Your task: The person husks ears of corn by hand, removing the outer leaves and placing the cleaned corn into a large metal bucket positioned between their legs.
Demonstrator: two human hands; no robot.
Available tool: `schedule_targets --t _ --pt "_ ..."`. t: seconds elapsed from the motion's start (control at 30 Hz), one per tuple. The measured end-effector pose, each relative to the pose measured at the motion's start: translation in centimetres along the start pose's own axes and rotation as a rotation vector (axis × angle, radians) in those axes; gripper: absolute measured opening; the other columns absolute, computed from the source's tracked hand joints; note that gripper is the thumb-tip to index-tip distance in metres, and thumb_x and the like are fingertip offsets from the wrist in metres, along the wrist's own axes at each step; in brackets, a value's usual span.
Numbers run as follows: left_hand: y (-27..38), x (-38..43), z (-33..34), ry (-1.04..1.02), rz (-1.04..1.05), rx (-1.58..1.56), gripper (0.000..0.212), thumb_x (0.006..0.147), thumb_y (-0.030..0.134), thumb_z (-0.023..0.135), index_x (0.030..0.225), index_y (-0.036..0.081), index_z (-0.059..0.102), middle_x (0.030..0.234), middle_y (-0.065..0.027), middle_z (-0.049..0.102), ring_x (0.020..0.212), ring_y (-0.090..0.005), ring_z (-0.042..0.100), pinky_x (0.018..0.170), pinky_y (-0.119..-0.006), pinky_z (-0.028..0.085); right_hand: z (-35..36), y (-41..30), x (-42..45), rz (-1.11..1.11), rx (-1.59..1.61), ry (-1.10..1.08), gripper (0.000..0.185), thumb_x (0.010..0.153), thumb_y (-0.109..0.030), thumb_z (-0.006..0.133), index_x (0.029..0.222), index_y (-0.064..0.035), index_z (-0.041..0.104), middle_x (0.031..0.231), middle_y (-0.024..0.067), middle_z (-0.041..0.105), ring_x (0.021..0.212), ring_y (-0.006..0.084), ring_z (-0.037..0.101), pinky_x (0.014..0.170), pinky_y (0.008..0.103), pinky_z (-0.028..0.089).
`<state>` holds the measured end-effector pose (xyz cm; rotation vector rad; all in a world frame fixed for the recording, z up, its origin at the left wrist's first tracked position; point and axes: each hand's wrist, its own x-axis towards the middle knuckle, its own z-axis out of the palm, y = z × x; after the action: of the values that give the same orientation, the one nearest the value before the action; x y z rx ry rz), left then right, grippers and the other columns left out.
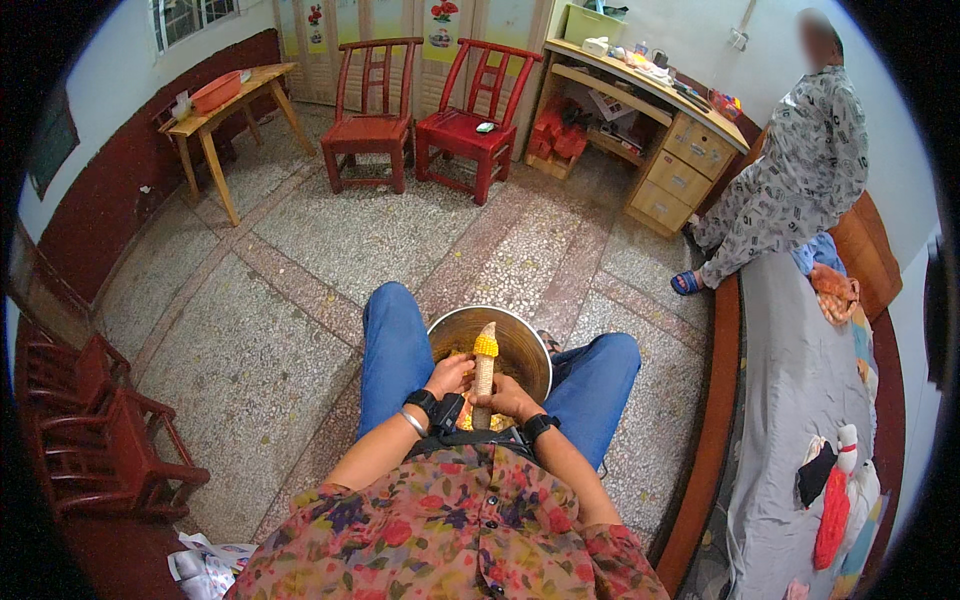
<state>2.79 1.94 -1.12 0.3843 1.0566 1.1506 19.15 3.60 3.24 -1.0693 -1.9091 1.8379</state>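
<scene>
A mostly bare corn cob (484, 377) points away from me, with a band of yellow kernels (486, 345) near its far tip. My right hand (511, 399) grips its lower part, the thumb lying across the cob. From the other side, the fingers of my left hand (451, 373) hold against the cob's left edge below the kernels; some fingertips are hidden. Both hands are above a round metal basin (521, 337) between my knees. Loose yellow corn kernels (491, 421) show under my wrists, partly covered by the hands and cob.
Two red wooden chairs (367, 139) stand ahead, left of a desk (679, 176). A small wooden table (247, 91) bears an orange basin (216, 93). At right, a person (806, 157) leans by a bed (787, 375). More dark red chairs (124, 442) are at left.
</scene>
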Motion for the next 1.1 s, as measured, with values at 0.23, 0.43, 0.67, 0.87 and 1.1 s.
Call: schedule_targets --t 0.23,0.43,0.67,0.87,1.1 --pt "0.8 -0.2 0.6 -0.022 0.033 -0.029 0.022 0.089 0.026 0.047 0.101 0.009 0.053 0.091 -0.0036 0.056 0.084 -0.0157 0.054 0.07 -0.029 0.044 -0.2 -0.2 -0.2 0.012 -0.025 0.007 0.041 0.071 -0.02 0.069 0.104 -0.0005 0.054 0.096 0.0092 0.06 0.086 0.018 0.056 0.078 0.0295 0.045" --pt "0.8 -0.1 1.0 -0.04 0.222 -0.206 0.033 0.09 0.031 0.045 0.11 0.005 0.051 0.095 -0.0045 0.056 0.088 -0.0148 0.054 0.075 -0.03 0.045 0.0 -1.1 -0.2 0.035 -0.291 0.022 0.039 0.067 -0.016 0.066 0.101 0.0005 0.056 0.092 0.0116 0.061 0.084 0.0199 0.057 0.076 0.0303 0.045" --pt "0.7 -0.2 0.9 -0.044 0.181 -0.243 0.028 0.084 0.023 0.059 0.1 0.004 0.047 0.086 -0.009 0.054 0.07 -0.023 0.058 0.062 -0.037 0.05 -0.1 -0.5 0.3 0.105 -0.187 0.038 0.042 0.075 -0.03 0.062 0.103 0.0011 0.056 0.091 0.0112 0.06 0.082 0.0196 0.056 0.075 0.03 0.044" --pt "0.5 0.0 0.8 -0.036 0.166 -0.162 0.034 0.082 0.023 0.061 0.106 0.001 0.048 0.09 -0.006 0.054 0.08 -0.0181 0.055 0.069 -0.032 0.047 -0.2 0.5 1.2 0.146 -0.097 0.07 0.064 0.084 -0.054 0.045 0.108 0.0049 0.054 0.097 0.0134 0.058 0.09 0.0205 0.053 0.079 0.0295 0.041" --pt "0.4 0.0 0.9 0.016 0.194 -0.018 0.036 0.082 0.026 0.062 0.106 0.002 0.052 0.096 -0.0036 0.054 0.081 -0.0142 0.053 0.071 -0.029 0.045 0.0 -1.0 0.5 0.164 -0.104 0.132 0.069 0.082 -0.058 0.042 0.105 0.0059 0.055 0.099 0.0161 0.057 0.092 0.0217 0.053 0.079 0.03 0.041"
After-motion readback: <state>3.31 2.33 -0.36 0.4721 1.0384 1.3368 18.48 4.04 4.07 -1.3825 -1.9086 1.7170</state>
